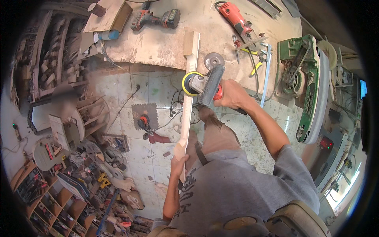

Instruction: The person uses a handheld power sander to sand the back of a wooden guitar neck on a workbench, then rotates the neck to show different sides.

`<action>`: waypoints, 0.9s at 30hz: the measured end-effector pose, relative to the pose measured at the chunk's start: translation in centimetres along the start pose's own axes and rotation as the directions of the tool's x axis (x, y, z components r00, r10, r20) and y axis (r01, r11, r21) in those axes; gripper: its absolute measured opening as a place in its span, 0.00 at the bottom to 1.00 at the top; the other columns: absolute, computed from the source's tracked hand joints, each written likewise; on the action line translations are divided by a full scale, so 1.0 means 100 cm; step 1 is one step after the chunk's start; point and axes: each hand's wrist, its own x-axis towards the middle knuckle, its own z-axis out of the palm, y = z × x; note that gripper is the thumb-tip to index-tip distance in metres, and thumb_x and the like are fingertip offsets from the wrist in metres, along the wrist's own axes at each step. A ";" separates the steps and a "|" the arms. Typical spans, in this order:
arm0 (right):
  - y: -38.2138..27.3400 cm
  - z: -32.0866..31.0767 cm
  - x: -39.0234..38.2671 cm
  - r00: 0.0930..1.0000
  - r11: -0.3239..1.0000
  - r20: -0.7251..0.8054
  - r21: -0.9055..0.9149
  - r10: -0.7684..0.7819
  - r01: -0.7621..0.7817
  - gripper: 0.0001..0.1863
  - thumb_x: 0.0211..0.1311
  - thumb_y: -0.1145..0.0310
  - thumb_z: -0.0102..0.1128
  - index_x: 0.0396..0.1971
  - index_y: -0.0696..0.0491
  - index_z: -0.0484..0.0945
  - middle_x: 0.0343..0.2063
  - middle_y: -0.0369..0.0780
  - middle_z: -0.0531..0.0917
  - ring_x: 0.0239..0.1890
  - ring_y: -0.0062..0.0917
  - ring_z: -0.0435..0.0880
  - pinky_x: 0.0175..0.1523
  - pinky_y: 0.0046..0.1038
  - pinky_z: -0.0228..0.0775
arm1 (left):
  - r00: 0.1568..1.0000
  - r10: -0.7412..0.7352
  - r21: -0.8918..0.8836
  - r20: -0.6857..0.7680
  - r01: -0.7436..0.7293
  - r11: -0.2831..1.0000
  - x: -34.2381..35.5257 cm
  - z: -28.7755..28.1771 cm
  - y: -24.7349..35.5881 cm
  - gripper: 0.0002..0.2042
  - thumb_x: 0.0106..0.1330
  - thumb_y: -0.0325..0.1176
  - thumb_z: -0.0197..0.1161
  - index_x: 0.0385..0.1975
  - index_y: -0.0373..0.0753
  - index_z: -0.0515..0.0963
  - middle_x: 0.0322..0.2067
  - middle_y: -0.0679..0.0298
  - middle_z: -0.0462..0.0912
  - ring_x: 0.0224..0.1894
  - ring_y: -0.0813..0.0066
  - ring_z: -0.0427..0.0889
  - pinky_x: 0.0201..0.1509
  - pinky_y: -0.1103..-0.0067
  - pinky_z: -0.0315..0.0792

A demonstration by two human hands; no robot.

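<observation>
In my right hand (233,94), closed round its red-and-black body, is an angle grinder (198,84) with a yellow-edged disc. The disc lies against, or just beside, a long pale shaped piece of wood (188,112); I cannot tell exact contact. My left hand (179,165) grips the near end of this wood, close to my body. The far end of the wood rests on the workbench (158,47). A loose round grey disc (214,60) lies on the bench just beyond the grinder.
A cordless drill (156,19), a red corded power tool (236,17) and yellow-handled pliers (258,65) lie on the bench. To the right stands a green belt sander (306,87). Cables and another power tool (144,120) are on the tiled floor; a cluttered compartment shelf (59,201) is at lower left.
</observation>
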 end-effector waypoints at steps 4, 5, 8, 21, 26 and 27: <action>0.001 -0.008 0.008 0.995 0.997 -0.061 0.017 0.075 -0.074 0.35 0.37 0.58 0.76 0.45 0.67 0.78 0.34 0.60 0.85 0.42 0.55 0.86 0.51 0.45 0.77 | 1.000 -0.008 0.024 0.008 0.008 1.000 0.002 -0.001 0.000 0.23 0.65 0.45 0.70 0.51 0.34 0.76 0.32 0.65 0.78 0.24 0.75 0.78 0.16 0.78 0.71; 0.000 -0.013 0.008 0.996 0.997 -0.045 0.033 0.071 -0.070 0.36 0.37 0.58 0.75 0.45 0.67 0.78 0.34 0.60 0.85 0.43 0.55 0.86 0.51 0.45 0.77 | 1.000 -0.003 0.005 0.016 0.003 1.000 0.002 -0.001 0.000 0.23 0.65 0.45 0.70 0.52 0.34 0.76 0.33 0.65 0.77 0.23 0.75 0.78 0.16 0.78 0.72; 0.004 -0.010 0.007 0.999 0.999 -0.022 0.002 0.034 -0.034 0.33 0.36 0.59 0.74 0.43 0.66 0.79 0.32 0.60 0.85 0.40 0.54 0.86 0.50 0.44 0.77 | 0.999 0.008 -0.027 0.034 -0.007 1.000 0.001 -0.002 0.000 0.23 0.65 0.45 0.70 0.52 0.34 0.76 0.33 0.65 0.77 0.23 0.75 0.78 0.16 0.78 0.71; 0.015 -0.010 0.020 0.992 1.000 -0.127 -0.015 0.008 -0.010 0.32 0.35 0.59 0.72 0.43 0.64 0.80 0.32 0.60 0.85 0.39 0.56 0.86 0.50 0.45 0.77 | 0.992 -0.066 -0.014 0.110 0.068 0.998 0.005 -0.010 -0.003 0.24 0.64 0.45 0.70 0.52 0.34 0.76 0.34 0.63 0.78 0.23 0.73 0.78 0.16 0.76 0.71; 0.004 -0.016 0.010 1.000 1.000 0.026 0.019 -0.014 0.014 0.32 0.35 0.59 0.73 0.43 0.64 0.80 0.33 0.60 0.85 0.40 0.57 0.85 0.51 0.45 0.77 | 0.992 -0.064 -0.018 0.108 0.066 0.998 0.009 -0.010 -0.009 0.24 0.64 0.45 0.70 0.51 0.33 0.76 0.33 0.63 0.78 0.23 0.73 0.78 0.16 0.76 0.71; 0.002 -0.015 0.005 0.997 0.999 0.061 0.027 -0.038 0.037 0.32 0.36 0.59 0.73 0.43 0.64 0.80 0.34 0.60 0.85 0.41 0.57 0.85 0.51 0.45 0.77 | 0.993 -0.057 -0.026 0.102 0.060 0.998 0.010 -0.010 -0.010 0.24 0.64 0.44 0.71 0.51 0.33 0.76 0.33 0.63 0.78 0.23 0.72 0.78 0.16 0.75 0.72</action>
